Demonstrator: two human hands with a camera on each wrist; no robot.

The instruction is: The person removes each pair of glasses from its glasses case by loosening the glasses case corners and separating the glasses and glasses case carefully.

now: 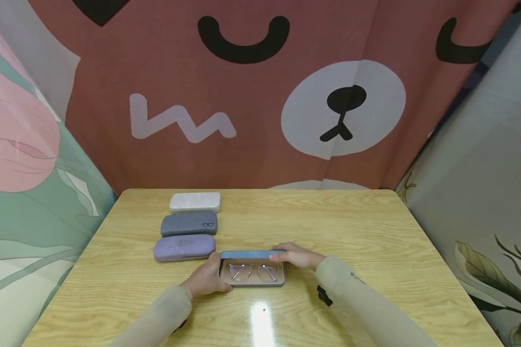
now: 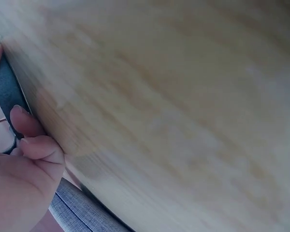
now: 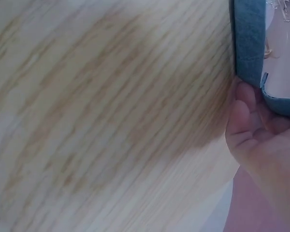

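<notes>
Blue case (image 1: 252,283), partly hidden — left hand (image 1: 207,277) gripping its end, right hand (image 1: 298,256) pinching the lid (image 1: 245,254), spectacles (image 1: 265,272) inside

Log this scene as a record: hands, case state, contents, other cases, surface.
left: left hand grips the left end of the open case
right: right hand holds the right end of its blue lid
case_state: open
contents: thin-framed glasses
other_cases: three, closed, far to near: white case, grey-blue case, purple case
surface: wood-grain table
</notes>
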